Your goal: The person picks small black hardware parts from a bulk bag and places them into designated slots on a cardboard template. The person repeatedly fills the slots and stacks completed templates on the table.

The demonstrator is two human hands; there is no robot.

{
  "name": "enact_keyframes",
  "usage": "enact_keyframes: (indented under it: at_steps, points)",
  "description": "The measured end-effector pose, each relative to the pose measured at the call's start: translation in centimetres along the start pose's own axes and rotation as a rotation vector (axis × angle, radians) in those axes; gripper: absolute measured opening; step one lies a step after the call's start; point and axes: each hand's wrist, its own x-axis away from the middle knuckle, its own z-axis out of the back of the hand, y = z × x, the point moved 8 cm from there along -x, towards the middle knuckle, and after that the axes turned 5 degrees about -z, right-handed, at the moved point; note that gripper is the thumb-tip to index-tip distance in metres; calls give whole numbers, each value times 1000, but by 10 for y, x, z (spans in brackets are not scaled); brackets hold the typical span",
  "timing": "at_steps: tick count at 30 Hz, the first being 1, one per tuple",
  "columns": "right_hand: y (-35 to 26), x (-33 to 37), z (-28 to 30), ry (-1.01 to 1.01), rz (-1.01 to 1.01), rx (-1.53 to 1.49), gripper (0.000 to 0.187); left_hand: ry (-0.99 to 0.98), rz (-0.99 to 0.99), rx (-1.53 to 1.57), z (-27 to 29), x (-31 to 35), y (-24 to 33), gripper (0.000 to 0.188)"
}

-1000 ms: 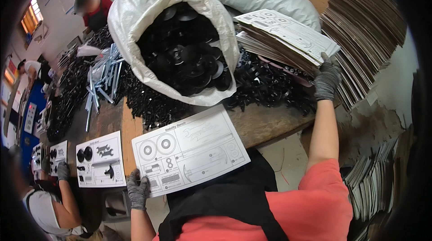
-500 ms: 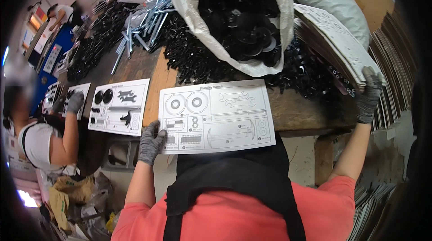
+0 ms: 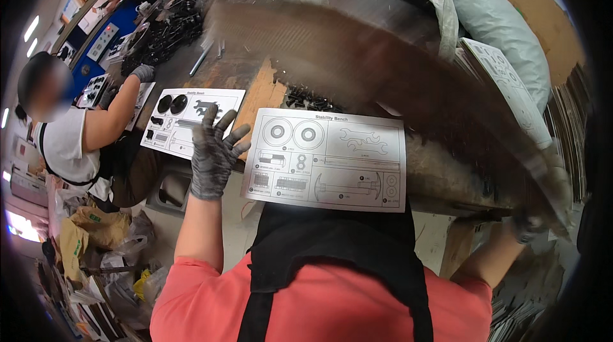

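Overall illumination is moderate and fairly even at the centre, where the printed white sheet [image 3: 325, 169] reads bright and crisp without glare. Narrow white light strips [image 3: 30, 28] glow at the far left; a patch [image 3: 22, 225] below them is burnt out. Lighting falls off beneath the desk [image 3: 220, 77], which lies in shadow. Heavy motion blur smears the brown panel [image 3: 357, 54] into a semi-transparent streak; the right hand [image 3: 527, 226] is likewise blurred. The left hand [image 3: 212, 160] is reasonably sharp. A co-worker's head [image 3: 48, 86] is smudged. Fisheye curvature bends the periphery, and black vignetting closes the corners.
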Motion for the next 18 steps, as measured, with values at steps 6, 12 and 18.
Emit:
enact_keyframes:
  at_steps: [6, 12, 18]
  points:
    - [-24, 68, -123, -320, 18, -507, 21, -63, 116, 418, 27, 3, -10, 70]
    - [-14, 142, -152, -658, -111, -278, 25, 37, 189, 196, 82, 37, -41, 45]
    - [17, 196, -164, -920, -123, -70, 30, -104, 78, -654, 87, 9, -52, 62]
